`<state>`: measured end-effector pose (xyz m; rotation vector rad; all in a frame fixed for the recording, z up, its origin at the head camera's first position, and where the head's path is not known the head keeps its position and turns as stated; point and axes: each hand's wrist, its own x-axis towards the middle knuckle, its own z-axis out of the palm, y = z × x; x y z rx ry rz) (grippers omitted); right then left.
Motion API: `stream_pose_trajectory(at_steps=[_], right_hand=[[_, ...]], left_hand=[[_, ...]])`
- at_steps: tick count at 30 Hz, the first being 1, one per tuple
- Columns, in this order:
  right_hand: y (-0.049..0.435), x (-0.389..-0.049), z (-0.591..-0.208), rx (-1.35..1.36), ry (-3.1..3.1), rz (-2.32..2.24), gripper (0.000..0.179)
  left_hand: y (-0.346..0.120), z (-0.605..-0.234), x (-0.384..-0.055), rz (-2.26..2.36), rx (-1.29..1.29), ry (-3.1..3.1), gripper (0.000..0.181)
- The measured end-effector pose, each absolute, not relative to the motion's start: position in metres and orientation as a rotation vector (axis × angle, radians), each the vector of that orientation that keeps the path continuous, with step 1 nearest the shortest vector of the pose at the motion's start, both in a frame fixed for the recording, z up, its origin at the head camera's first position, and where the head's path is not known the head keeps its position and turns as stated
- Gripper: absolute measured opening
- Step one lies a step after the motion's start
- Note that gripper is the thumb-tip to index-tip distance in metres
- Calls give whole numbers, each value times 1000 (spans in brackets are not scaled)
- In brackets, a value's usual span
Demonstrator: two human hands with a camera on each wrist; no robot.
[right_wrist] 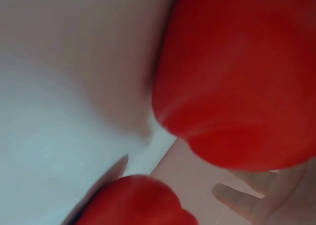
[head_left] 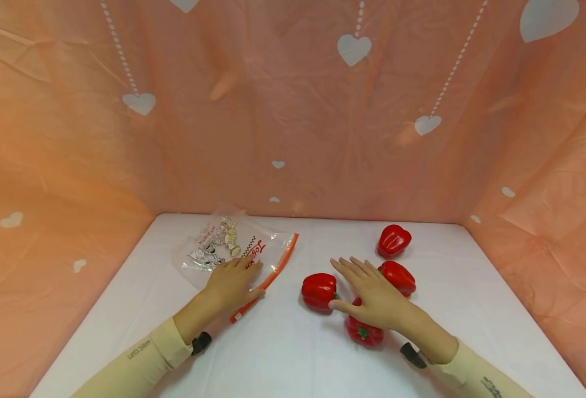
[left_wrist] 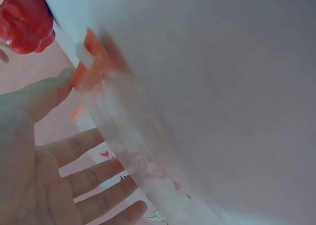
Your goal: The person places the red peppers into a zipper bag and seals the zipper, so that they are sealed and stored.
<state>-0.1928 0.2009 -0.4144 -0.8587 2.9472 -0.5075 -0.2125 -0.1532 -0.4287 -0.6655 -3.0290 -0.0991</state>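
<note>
A clear zip bag (head_left: 273, 243) with an orange zip edge (head_left: 288, 253) and cartoon print lies on the left of the table. Over its near part my left hand (head_left: 230, 284) is spread, fingers straight and thumb by the zip edge. Four-lobed red bell peppers lie to the right: one left of my right hand (head_left: 317, 290), one partly under it with a green stem (head_left: 364, 333), one beyond its knuckles (head_left: 399, 278), and one farther back (head_left: 394, 240). My right hand (head_left: 379, 301) hovers among them, fingers extended, gripping nothing. In the right wrist view a pepper (right_wrist: 237, 77) hides part of that hand.
A white cloth (head_left: 283, 359) covers the table. Peach curtains with white hearts (head_left: 302, 138) stand behind it and at both sides. Each wrist carries a small black camera, one by the left cuff (head_left: 201, 342) and one by the right cuff (head_left: 413, 355).
</note>
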Motion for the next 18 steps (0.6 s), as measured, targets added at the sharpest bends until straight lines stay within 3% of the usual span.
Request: stream_pose_trajectory(at_steps=[18], right_hand=[[185, -190, -412, -777, 2953, -530, 82]], left_hand=[[-151, -425, -210, -192, -635, -2931, 35]])
